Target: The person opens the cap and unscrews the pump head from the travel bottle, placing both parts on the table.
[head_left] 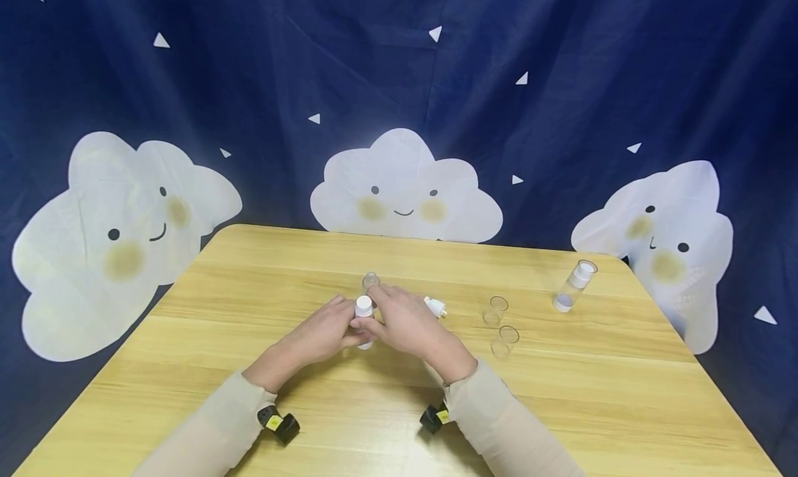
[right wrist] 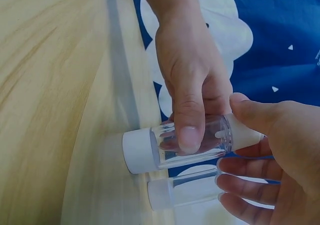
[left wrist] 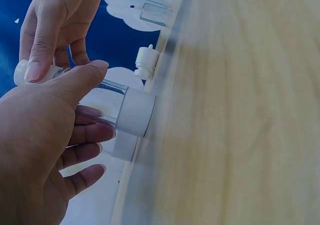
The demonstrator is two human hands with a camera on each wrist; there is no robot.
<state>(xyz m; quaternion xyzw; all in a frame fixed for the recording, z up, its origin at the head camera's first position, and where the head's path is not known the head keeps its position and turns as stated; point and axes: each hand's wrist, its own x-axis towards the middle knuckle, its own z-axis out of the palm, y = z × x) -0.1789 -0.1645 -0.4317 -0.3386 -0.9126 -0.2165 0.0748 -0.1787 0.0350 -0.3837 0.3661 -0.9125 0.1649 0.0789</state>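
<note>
Both hands are on one small clear bottle (right wrist: 212,157) with a white base (left wrist: 135,112), standing upright at the table's middle. My left hand (head_left: 324,330) grips its clear body between thumb and fingers. At the top, my right hand (head_left: 402,319) pinches the white pump top (head_left: 364,305) between thumb and fingers. Just behind stands a second clear bottle (head_left: 370,279), partly hidden by the right hand; its white base (right wrist: 160,194) shows in the right wrist view. A loose white pump head (head_left: 434,307) lies on its side beyond the right hand's knuckles.
Two clear caps (head_left: 492,318) (head_left: 501,349) stand on the wooden table (head_left: 349,421) right of the hands. Farther right is a bottle (head_left: 573,287) with a white top under a clear cap. A blue cloud-print curtain (head_left: 386,61) hangs behind the table.
</note>
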